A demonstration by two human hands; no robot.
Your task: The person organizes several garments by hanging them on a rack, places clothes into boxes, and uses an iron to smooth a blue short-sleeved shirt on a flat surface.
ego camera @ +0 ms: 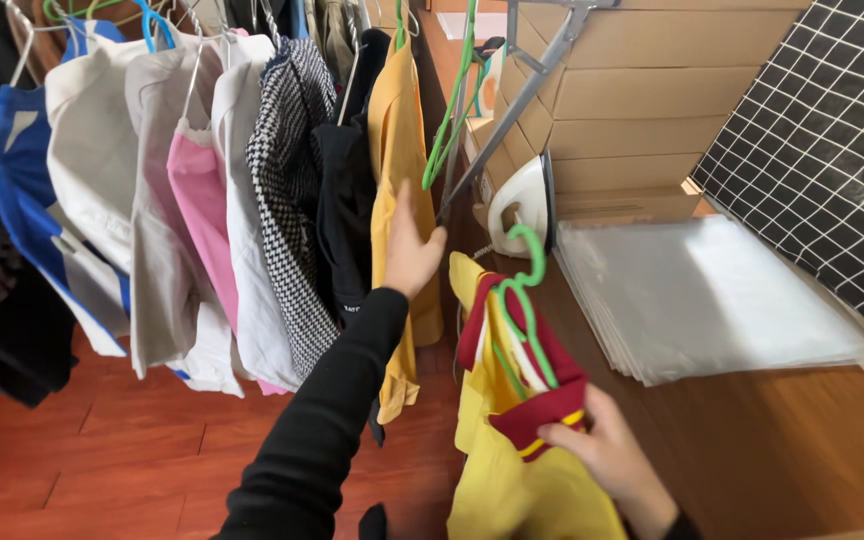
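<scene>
While hands (512,350) work, clear packages (702,300) lie stacked.

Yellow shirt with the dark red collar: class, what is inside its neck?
A green hanger sits inside the yellow shirt, hook sticking out; its lower arms are covered by cloth.

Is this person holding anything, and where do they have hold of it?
The right hand grips a yellow shirt by its dark red collar, a green hanger inside. The left hand only touches the hanging mustard garment.
</scene>
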